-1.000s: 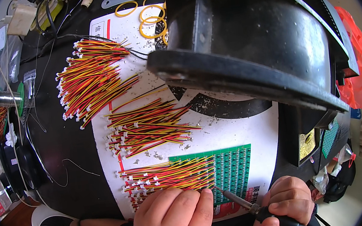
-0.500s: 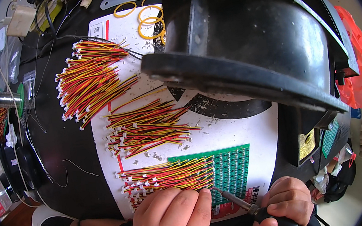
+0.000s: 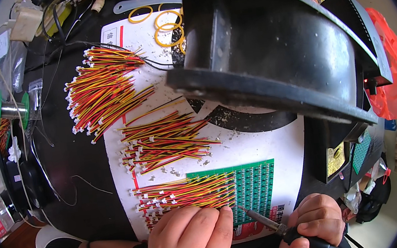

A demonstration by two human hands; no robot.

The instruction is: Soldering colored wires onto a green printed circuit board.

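The left hand presses its fingers together on the red-yellow-black wires lying over the green circuit board. The right hand grips a soldering iron, its tip beside the left fingertips. Farther, more wire bundles and yellow rubber bands lie.

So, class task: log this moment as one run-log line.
left hand: pressing wires on green board | right hand: holding soldering iron | tip: at board
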